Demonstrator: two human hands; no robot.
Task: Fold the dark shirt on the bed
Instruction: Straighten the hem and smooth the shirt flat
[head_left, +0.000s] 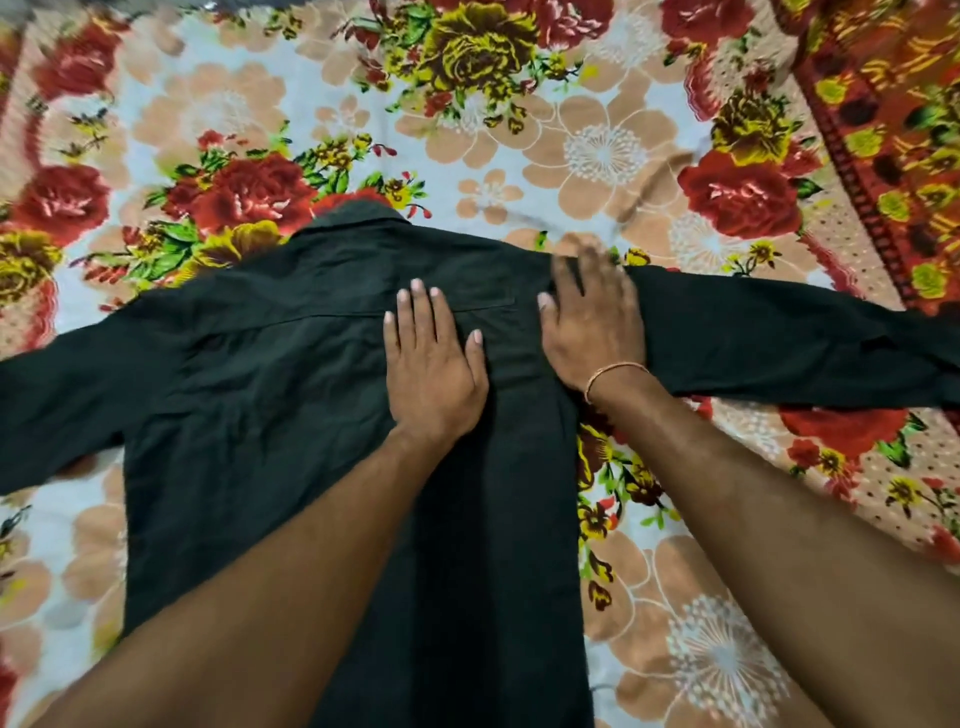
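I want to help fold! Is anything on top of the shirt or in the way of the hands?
Nothing visible is. The left hand and right hand already lie flat on the dark shirt, spread out on the floral bedsheet.

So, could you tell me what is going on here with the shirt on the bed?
A person is working on a dark shirt spread flat on a floral bedsheet, collar away from them and both sleeves stretched out to the sides. The left hand lies flat on the upper middle of the shirt, and the right hand, a thin bracelet at its wrist, presses flat at the right shoulder. No fold is visible yet.
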